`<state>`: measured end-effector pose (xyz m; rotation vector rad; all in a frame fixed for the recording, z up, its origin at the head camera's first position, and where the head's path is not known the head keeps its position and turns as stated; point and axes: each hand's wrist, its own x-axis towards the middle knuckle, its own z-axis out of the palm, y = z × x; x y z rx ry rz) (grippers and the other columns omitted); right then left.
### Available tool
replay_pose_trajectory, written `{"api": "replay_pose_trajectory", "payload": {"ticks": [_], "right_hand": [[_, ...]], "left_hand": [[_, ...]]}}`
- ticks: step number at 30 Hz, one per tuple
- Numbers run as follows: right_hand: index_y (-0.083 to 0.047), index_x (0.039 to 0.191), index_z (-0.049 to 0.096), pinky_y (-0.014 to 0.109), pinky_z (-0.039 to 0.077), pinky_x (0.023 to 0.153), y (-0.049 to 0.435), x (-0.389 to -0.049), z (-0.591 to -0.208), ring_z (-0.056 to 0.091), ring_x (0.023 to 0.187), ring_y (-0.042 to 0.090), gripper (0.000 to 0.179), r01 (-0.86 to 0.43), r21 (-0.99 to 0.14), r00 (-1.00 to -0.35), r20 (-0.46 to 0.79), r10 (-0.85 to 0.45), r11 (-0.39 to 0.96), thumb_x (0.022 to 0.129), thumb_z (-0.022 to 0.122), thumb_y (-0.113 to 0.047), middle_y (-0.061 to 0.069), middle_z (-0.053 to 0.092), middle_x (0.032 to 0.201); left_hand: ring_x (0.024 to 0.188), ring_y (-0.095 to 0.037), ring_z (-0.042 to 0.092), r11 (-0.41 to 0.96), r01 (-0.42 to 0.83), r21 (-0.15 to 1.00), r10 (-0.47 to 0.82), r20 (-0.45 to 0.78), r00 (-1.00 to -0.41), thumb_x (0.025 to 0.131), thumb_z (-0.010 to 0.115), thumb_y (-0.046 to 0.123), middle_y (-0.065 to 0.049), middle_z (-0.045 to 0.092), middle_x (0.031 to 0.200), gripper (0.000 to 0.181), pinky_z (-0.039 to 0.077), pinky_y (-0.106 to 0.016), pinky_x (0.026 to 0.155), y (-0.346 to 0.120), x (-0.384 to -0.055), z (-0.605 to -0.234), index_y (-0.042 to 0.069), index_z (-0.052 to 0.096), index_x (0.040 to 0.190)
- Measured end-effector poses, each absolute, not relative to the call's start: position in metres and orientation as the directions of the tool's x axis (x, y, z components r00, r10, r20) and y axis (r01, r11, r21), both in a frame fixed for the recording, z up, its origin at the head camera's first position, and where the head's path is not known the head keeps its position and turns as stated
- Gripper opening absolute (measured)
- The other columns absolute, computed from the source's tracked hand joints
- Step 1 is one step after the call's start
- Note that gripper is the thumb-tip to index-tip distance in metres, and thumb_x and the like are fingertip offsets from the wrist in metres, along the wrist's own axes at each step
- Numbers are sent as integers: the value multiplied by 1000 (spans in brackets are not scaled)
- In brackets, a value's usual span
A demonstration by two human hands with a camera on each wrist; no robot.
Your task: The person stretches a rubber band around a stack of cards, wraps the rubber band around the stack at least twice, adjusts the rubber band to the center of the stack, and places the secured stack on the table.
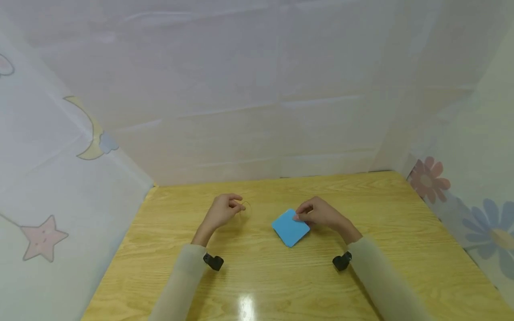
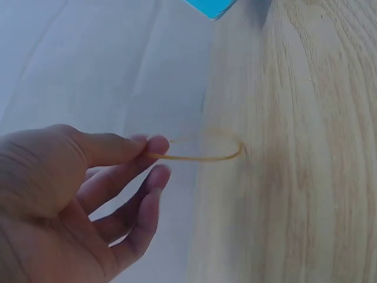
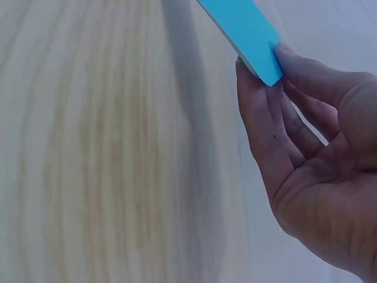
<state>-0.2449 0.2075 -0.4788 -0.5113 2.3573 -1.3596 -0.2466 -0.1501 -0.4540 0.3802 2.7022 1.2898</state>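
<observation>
Between thumb and index finger, my left hand pinches a thin tan rubber band, which hangs out as a loose loop over the table. In the head view the band is just a faint line beside the fingertips. My right hand pinches a blue square pad of paper by one corner, thumb on the blue face and fingers behind. A pale layered edge of the pad shows in the right wrist view. The pad is held above the table, apart from the rubber band.
The wood-grain table lies under both hands. A pale sheet rises behind its far edge, and printed sheets with a star and flowers flank it. Each wrist carries a small black camera.
</observation>
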Motion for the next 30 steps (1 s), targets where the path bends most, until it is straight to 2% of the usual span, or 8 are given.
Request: {"api": "replay_pose_trajectory", "payload": {"ticks": [4,7,10,15,21,25,26,30], "right_hand": [[-8,109,80,35,63,71,207,-242,-482,72,79,17,22,-113,-888,-888,-111,-446,445,99,75,-27,10,77,98],[-7,111,80,34,64,71,205,-239,-485,71,80,18,25,-91,-899,-909,-101,-405,428,99,76,-28,10,77,101],[-5,114,79,34,64,73,203,-235,-488,71,82,18,27,-61,-915,-923,-101,-371,399,98,76,-27,12,77,105],[-1,120,76,33,64,77,201,-231,-491,72,89,17,35,-1,-933,-947,-116,-301,360,98,77,-29,16,76,112],[1,126,74,36,64,81,196,-229,-493,74,93,17,41,1,-933,-967,-92,-236,360,99,75,-30,20,75,119],[-3,122,77,31,62,81,194,-227,-495,72,98,14,37,-29,-920,-972,-65,-225,391,99,76,-32,16,76,120],[-5,121,77,30,60,80,193,-226,-495,70,97,13,36,-37,-917,-973,-58,-225,398,98,76,-32,14,77,119],[-4,117,78,29,51,67,191,-225,-495,60,74,13,33,-37,-927,-968,-60,-244,373,99,75,-32,9,73,86]], "left_hand": [[97,-30,78,645,159,748,227,11,-974,102,70,16,-13,81,109,26,54,-30,62,-145,-245,-449,0,74,122],[93,-33,78,640,151,754,207,20,-978,102,69,14,-15,81,107,16,42,-26,50,-144,-244,-448,4,77,111],[91,-35,78,628,149,763,200,26,-979,103,68,14,-15,81,103,14,39,-25,48,-144,-243,-449,5,78,108],[93,-35,78,588,145,796,203,28,-979,104,67,15,-12,81,98,17,56,-29,62,-144,-242,-452,3,77,110],[92,-39,76,531,159,832,233,37,-972,104,65,13,-19,81,99,20,44,-25,55,-140,-244,-456,2,73,119],[89,-36,75,535,197,821,277,49,-960,104,67,15,-17,80,98,22,53,-26,63,-134,-244,-462,3,73,120],[90,-35,75,540,202,817,290,45,-956,104,68,16,-15,80,98,22,54,-27,64,-132,-243,-463,3,75,119],[94,-25,75,558,227,798,350,22,-936,104,68,20,-7,80,106,23,60,-31,74,-126,-239,-466,5,79,117]]}}
